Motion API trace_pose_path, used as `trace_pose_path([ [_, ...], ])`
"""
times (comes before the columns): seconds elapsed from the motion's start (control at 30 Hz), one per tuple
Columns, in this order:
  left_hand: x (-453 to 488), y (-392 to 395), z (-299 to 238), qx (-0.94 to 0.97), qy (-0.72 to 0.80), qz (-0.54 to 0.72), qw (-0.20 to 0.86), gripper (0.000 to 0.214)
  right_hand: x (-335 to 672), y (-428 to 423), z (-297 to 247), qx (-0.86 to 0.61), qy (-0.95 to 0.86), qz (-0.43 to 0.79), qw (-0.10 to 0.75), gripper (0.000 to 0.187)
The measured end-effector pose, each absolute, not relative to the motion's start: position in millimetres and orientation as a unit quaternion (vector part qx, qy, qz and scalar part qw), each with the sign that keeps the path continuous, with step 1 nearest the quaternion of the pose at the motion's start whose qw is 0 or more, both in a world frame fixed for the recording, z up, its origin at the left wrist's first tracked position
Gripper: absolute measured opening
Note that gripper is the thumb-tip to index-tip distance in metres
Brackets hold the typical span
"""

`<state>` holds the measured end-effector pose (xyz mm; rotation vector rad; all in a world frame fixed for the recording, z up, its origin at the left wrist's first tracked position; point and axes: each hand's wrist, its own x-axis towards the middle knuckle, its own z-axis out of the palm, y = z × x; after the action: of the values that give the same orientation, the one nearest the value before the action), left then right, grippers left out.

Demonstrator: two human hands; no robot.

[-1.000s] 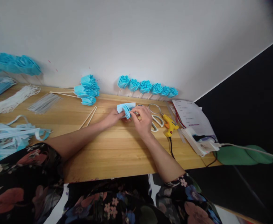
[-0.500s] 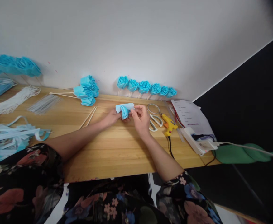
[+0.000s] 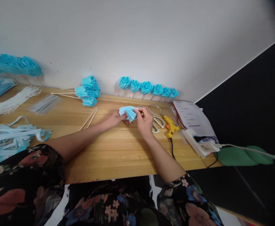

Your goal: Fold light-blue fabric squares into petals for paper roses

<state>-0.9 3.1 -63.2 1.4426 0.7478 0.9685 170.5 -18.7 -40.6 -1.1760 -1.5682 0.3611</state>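
Partly visible: scissors (image 3: 159,118) behind right hand (image 3: 145,119), left hand (image 3: 115,119) under pleated blue sheet (image 3: 129,111) in both hands' grip.

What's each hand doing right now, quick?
Left hand: closed, holding the pleated light-blue fabric by its left side.
Right hand: closed, fingers pinching the same fabric at its right side.

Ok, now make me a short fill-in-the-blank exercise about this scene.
1. The left hand and right hand both hold the pleated material, whose colour is ____.
2. The row of flowers just beyond the hands has ____ blooms.
3. The body of the glue gun is mostly ____ in colour.
4. The power strip lies to the ____ of the glue gun.

Missing words: blue; six; yellow; right.
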Motion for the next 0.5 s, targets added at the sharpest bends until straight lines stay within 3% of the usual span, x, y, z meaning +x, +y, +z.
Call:
trace_pose_path([
  [0.2, -0.9, 4.1, -66.2, 0.614, 0.314, 0.42, 0.59, 0.039, 172.7, -18.0, -40.3, -0.477, -0.683, 0.122, 0.54, 0.018],
  [0.5, 0.2, 6.9, -67.9, 0.609, 0.289, 0.421, 0.608, 0.049, 166.8, -17.7, -37.2, -0.507, -0.602, 0.208, 0.581, 0.011],
])
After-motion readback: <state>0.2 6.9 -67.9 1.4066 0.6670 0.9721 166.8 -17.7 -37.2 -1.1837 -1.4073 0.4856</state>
